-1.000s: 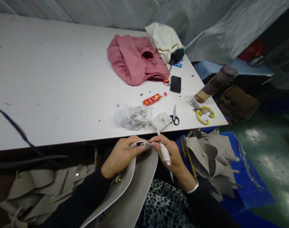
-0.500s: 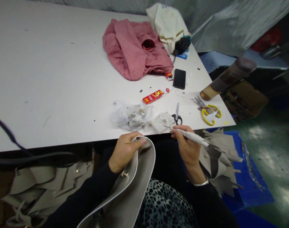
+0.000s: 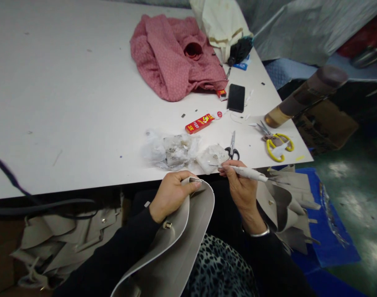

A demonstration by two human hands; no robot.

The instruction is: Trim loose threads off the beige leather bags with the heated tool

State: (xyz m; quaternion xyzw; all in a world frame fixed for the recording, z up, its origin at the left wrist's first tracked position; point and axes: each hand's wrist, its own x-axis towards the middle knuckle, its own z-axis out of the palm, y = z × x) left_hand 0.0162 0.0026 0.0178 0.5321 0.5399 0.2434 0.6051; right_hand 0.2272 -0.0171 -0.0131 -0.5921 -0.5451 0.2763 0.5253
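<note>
My left hand (image 3: 173, 194) grips the top edge of a greyish-beige leather bag piece (image 3: 188, 243), thumb on its inner side. The piece is folded into a curve and hangs over my lap, with a small gold metal fitting on its outer face. In my right hand (image 3: 241, 189) is a thin pointed tool with a white wrapped handle (image 3: 248, 172), its tip pointing left toward the white lump. Right hand and bag piece are apart. Just beyond my hands, on the table edge, lie a crumpled plastic wrap with a whitish block (image 3: 177, 149) and a smaller whitish lump (image 3: 212, 157).
On the white table (image 3: 67, 103) are black-handled scissors (image 3: 232, 147), yellow-handled scissors (image 3: 275, 142), a red packet (image 3: 199, 123), a phone (image 3: 236, 97), a bottle (image 3: 302, 97) and a pink garment (image 3: 176, 57). More beige pieces lie below left (image 3: 67, 243) and right (image 3: 287, 206).
My left hand and the bag piece have moved a little to the right, nearer the right hand. The tool is still in my right hand, which has shifted slightly left. The view has tilted slightly.
</note>
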